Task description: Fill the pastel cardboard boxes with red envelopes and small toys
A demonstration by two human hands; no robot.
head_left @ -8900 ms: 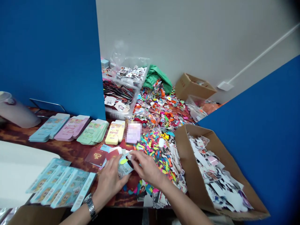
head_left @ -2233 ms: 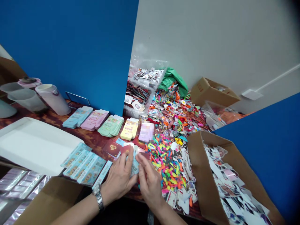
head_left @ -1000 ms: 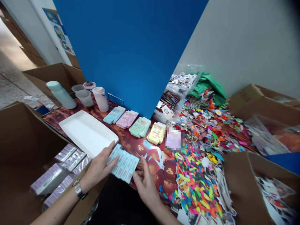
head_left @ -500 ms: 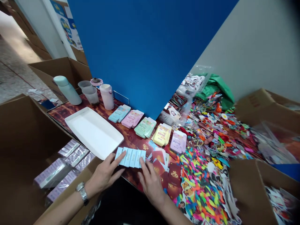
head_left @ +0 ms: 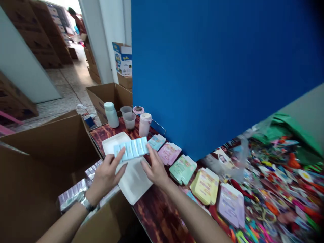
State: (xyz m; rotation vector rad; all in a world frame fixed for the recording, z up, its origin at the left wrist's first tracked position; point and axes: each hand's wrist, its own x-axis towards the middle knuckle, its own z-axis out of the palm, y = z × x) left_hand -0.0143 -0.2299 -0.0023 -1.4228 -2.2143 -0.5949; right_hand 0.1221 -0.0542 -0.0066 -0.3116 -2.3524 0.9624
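Note:
A row of several small light-blue boxes (head_left: 133, 149), side by side, is held above the white tray (head_left: 135, 184). My left hand (head_left: 106, 174) grips the left end of the row, its index finger lying over the front. At the other end, my right hand (head_left: 157, 168) presses with its fingertips, so the row is squeezed between both hands. Beyond the boxes lie stacks of flat printed cartons: blue (head_left: 157, 142), pink (head_left: 169, 153), green (head_left: 183, 168), yellow (head_left: 205, 185) and purple (head_left: 231, 204).
A pale-green bottle (head_left: 111, 114), a clear plastic cup (head_left: 129, 121) and a pink tumbler (head_left: 145, 125) stand at the table's far end. At left, an open cardboard box (head_left: 48, 152) holds wrapped purple packs (head_left: 73, 194). Colourful small items (head_left: 278, 199) are heaped at right beside a blue panel (head_left: 215, 67).
Both hands have lifted the row of blue boxes off the table and carried it left over the white tray. The head view has turned left, showing a person in the far doorway.

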